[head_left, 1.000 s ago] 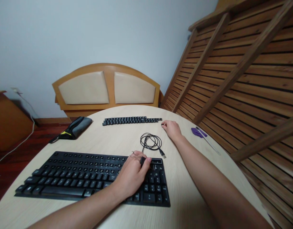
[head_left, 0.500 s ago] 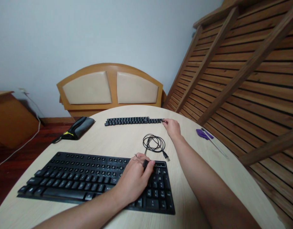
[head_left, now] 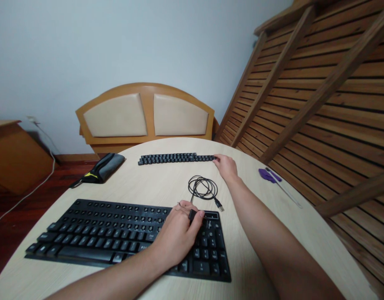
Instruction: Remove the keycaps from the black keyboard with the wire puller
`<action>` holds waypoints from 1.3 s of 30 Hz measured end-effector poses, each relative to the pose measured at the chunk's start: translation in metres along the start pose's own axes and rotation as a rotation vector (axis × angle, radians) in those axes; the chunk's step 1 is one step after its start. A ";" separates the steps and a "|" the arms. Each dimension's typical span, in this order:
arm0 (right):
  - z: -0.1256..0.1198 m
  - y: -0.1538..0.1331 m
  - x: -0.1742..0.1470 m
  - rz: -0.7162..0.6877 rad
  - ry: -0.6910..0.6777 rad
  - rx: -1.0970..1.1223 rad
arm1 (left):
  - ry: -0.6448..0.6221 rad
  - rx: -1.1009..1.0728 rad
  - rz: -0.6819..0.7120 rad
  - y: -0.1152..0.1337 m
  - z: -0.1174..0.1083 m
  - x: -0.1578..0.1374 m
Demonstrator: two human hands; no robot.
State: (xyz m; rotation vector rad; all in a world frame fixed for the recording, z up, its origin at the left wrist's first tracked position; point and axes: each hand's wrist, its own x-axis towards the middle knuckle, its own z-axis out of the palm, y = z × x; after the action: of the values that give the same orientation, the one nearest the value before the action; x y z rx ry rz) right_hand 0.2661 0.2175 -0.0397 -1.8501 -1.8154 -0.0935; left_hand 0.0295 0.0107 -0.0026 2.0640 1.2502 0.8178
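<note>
A black keyboard (head_left: 85,240) lies at the front of the round table, with bare switches showing in its upper rows where the caps are off. My left hand (head_left: 179,227) rests over its right half, closed around a keycap puller (head_left: 192,214) with a dark handle and thin wire loops. Farther back, black keycaps (head_left: 166,158) are lined up in rows. At the right end of that line, my right hand (head_left: 226,166) has its fingertips closed on a small keycap, mostly hidden by the fingers.
A coiled USB cable (head_left: 207,196) lies behind the keyboard. A black and grey pouch (head_left: 106,168) sits on the left of the table (head_left: 141,183). At the right are a purple cloth (head_left: 267,176) and a thin brush (head_left: 285,189).
Both hands hold nearly the same places. My right fingertips stay at the end of the keycap line. The whole view has shifted very slightly.
</note>
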 end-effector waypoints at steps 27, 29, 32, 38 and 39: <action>-0.007 -0.007 -0.006 0.035 -0.020 -0.022 | -0.004 0.003 -0.005 0.003 -0.002 0.001; -0.011 -0.009 -0.009 0.030 -0.041 -0.031 | -0.004 0.009 0.006 0.004 -0.002 0.002; -0.022 -0.014 -0.019 0.007 -0.092 -0.049 | 0.006 0.012 0.020 0.003 -0.003 0.001; -0.061 -0.034 -0.061 -0.067 -0.201 -0.086 | 0.013 0.003 0.030 0.002 -0.002 0.001; -0.068 -0.038 -0.072 -0.081 -0.217 -0.085 | 0.016 0.006 0.038 0.002 -0.002 0.001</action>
State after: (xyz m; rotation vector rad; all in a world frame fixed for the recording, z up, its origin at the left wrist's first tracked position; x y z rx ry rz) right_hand 0.2452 0.1216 0.0011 -1.9070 -2.0632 0.0008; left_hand 0.0297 0.0108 0.0000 2.0952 1.2268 0.8506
